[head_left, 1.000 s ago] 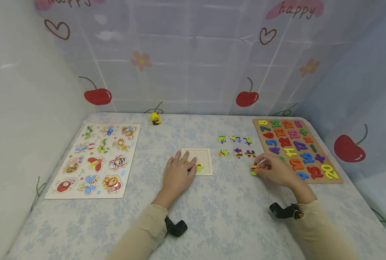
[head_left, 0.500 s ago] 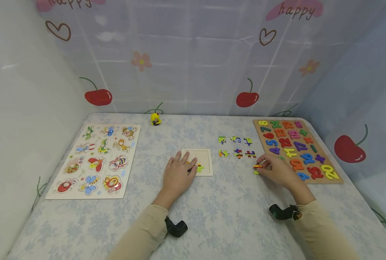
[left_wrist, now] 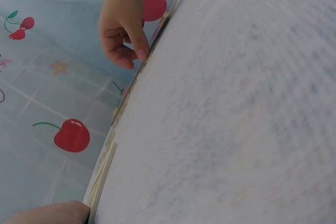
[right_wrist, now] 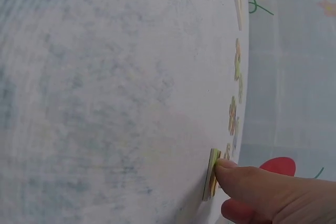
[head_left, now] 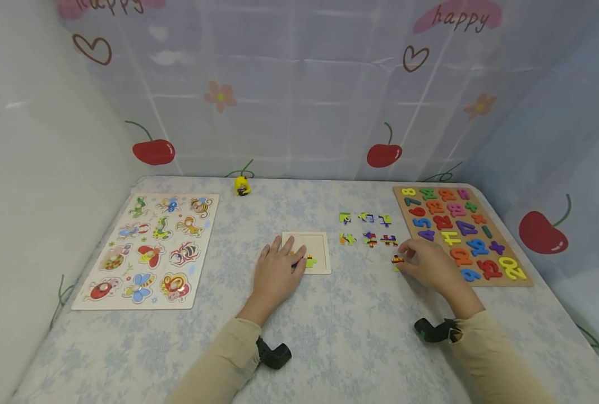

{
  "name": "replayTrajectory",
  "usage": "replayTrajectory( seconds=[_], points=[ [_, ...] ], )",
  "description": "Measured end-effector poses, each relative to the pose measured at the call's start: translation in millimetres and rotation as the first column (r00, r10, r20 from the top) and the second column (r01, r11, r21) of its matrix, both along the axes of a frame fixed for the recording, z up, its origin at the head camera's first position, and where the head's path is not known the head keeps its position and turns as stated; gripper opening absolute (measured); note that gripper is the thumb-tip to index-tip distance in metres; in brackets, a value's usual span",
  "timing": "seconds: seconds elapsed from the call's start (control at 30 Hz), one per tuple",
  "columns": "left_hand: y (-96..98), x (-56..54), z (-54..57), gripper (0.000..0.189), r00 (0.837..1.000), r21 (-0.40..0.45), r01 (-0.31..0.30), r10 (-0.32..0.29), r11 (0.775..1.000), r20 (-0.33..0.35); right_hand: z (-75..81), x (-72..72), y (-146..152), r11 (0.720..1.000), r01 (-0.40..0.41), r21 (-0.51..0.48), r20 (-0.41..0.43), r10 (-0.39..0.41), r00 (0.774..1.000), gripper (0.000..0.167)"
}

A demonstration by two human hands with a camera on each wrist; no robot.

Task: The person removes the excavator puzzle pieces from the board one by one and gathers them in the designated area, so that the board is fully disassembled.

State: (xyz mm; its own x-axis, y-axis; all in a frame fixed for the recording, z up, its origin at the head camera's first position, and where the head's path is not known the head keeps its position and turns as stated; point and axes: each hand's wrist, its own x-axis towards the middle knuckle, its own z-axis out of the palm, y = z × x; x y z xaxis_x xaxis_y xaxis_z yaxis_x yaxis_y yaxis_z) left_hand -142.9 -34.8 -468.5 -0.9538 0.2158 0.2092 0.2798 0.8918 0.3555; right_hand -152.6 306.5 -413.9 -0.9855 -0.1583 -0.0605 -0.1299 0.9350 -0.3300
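Observation:
My left hand [head_left: 277, 272] lies with fingers spread over the left part of a small square wooden puzzle tray [head_left: 326, 252]. A green-edged jigsaw piece [head_left: 311, 262] shows inside the tray beside the thumb, and the fingers cover the area left of it. Out to the right, my right hand [head_left: 428, 266] pinches another jigsaw piece [head_left: 397, 260], red and yellow with a green edge, between thumb and fingers. In the right wrist view this piece [right_wrist: 211, 174] is tipped up on edge, close to the tabletop, with the thumb against its face.
Several loose jigsaw pieces [head_left: 369, 239] lie in two rows between the tray and a number board [head_left: 526, 279] at the right. An insect picture board [head_left: 198, 269] lies at the left. A small yellow figurine [head_left: 242, 186] stands near the back edge.
The piece in my right hand shifts slightly right, then back left, and its green part shows less. My left hand stays in place on the tray.

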Motion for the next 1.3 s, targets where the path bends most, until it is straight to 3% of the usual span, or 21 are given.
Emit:
replayTrajectory(
  seconds=[0.67,0.83,1.03,1.3],
  points=[
    [-0.8,-1.5,-4.0,0.043,1.0,0.04,0.011,-0.011,0.999,-0.005,-1.0,-6.5,-40.4,0.993,-0.069,-0.091,-0.021,0.068,0.997,0.02],
    [-2.1,-2.3,-3.1,0.048,0.998,0.088,-0.048,0.045,0.995,0.033,-1.6,-9.4,-56.8,0.987,-0.087,-0.133,0.002,0.088,0.996,0.023],
    [-7.3,-0.5,-0.9,0.056,0.988,0.082,-0.134,0.127,0.988,0.086,-2.6,-11.0,-82.6,0.977,-0.147,-0.157,-0.022,0.145,0.989,0.029],
    [-14.3,-1.4,0.0,0.06,0.977,0.056,-0.173,0.165,0.983,0.137,-6.1,-14.8,-121.5,0.954,-0.244,-0.172,-0.016,0.245,0.969,0.035]
  ],
)
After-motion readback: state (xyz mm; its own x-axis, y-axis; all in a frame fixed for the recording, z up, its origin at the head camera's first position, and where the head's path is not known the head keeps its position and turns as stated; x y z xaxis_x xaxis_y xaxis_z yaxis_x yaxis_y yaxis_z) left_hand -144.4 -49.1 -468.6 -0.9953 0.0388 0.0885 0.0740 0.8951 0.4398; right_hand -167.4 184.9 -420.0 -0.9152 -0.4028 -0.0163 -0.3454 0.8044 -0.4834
